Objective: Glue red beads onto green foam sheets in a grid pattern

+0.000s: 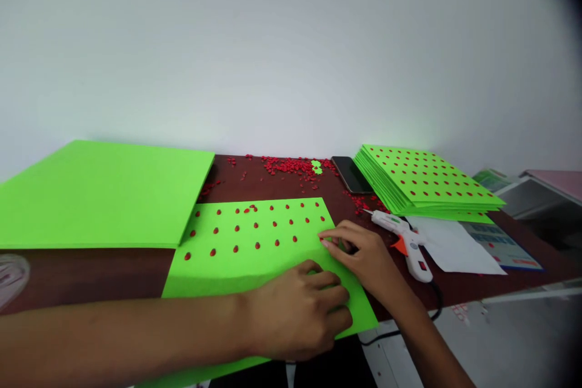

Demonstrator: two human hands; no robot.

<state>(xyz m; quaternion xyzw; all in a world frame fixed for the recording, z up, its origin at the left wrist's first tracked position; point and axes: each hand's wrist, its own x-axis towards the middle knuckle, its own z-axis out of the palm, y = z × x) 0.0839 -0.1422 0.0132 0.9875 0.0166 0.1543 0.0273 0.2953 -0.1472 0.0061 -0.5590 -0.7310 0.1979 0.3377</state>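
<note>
While left hand (300, 309) is lying flat on the green sheet (254, 248), its fingers are covering the sheet's corner. Right hand (364, 251) is pinching something too small to ID; leaflet (500, 242) txt is reading as blur.

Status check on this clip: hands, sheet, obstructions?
Left hand flat on green sheet. Right hand fingertips pinching at its right edge. Glue gun lies just right, clear.

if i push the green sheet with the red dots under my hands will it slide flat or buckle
The green sheet looks thin and probably floppy, so a push at one edge would likely buckle it. With the left hand and right hand resting on it, it likely stays put. The red dots could be knocked off if merely laid on.
</note>
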